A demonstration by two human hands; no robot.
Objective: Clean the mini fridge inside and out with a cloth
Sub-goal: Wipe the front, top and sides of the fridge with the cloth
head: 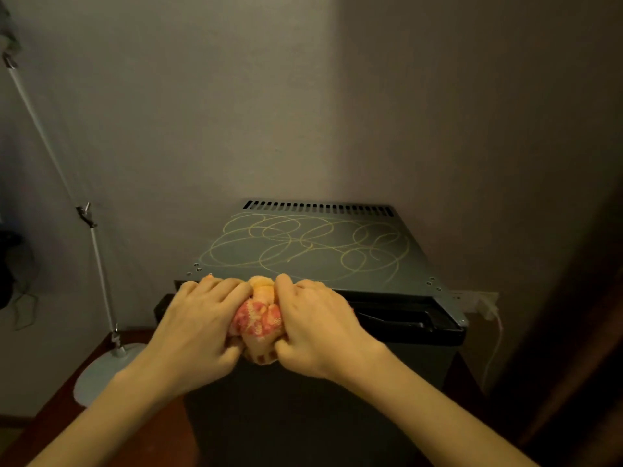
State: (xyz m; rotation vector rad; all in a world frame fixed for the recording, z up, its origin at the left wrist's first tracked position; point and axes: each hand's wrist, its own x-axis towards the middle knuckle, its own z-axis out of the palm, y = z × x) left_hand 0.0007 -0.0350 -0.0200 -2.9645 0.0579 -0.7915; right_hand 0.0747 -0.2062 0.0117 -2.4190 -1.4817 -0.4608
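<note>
Squeezing a bunched-up cloth, both hands sit close together in front of the mini fridge. The left hand curls its fingers around the left side of the cloth, and the right hand curls around the right side. Both grips look tight, with the thumbs tucked under. The cloth is orange and pink, and only a lump of it pokes out between the hands.

The cloth is right at the front edge of the fridge top, over the top of the door. I cannot tell if it touches the fridge or is held just above it.

The fridge is dark and boxy. Its flat top has loopy yellow scribbles all over it. A row of little slots runs along the back of the top, next to the wall.

The fridge stands on a reddish-brown surface. To the left there is a tall thin lamp pole, leaning a bit, with a round grey base that rests on the same brown surface, near the left wrist.

To the right of the fridge, a white plug sits in a socket on the wall, and a white cord hangs down from it, beside the fridge. The room is dim, and the far right side is too dark to make out.
</note>
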